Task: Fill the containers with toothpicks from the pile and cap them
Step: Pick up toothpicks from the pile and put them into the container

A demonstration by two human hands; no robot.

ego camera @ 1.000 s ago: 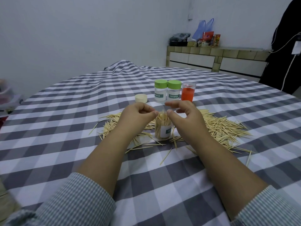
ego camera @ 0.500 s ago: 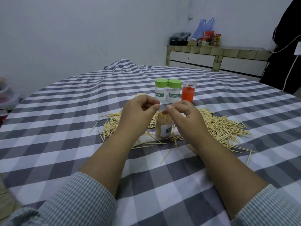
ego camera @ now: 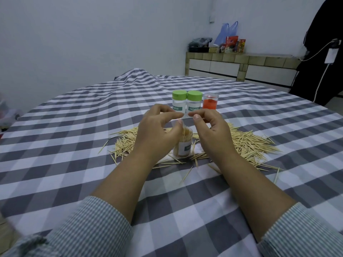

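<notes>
An uncapped clear toothpick container [ego camera: 184, 145], packed with upright toothpicks, stands on the checked cloth in the middle of the toothpick pile [ego camera: 248, 143]. My left hand [ego camera: 157, 132] hovers at its left side, fingers loosely curled, thumb tip by the toothpick tops. My right hand [ego camera: 211, 130] hovers to the container's right, fingers also loosely curled. I see nothing held between the fingers of either hand. Behind the hands stand two green-capped containers [ego camera: 186, 103] and an orange container [ego camera: 210, 103].
More toothpicks [ego camera: 126, 143] lie scattered left of the container, with strays toward me. The checked tablecloth [ego camera: 74, 145] covers the whole table. A tiled counter [ego camera: 241, 65] with bags stands by the far wall. A dark garment [ego camera: 323, 52] hangs at the right.
Both hands have risen slightly and their fingertips have come apart above the container. The cream cap seen earlier at the left is now hidden behind my left hand.
</notes>
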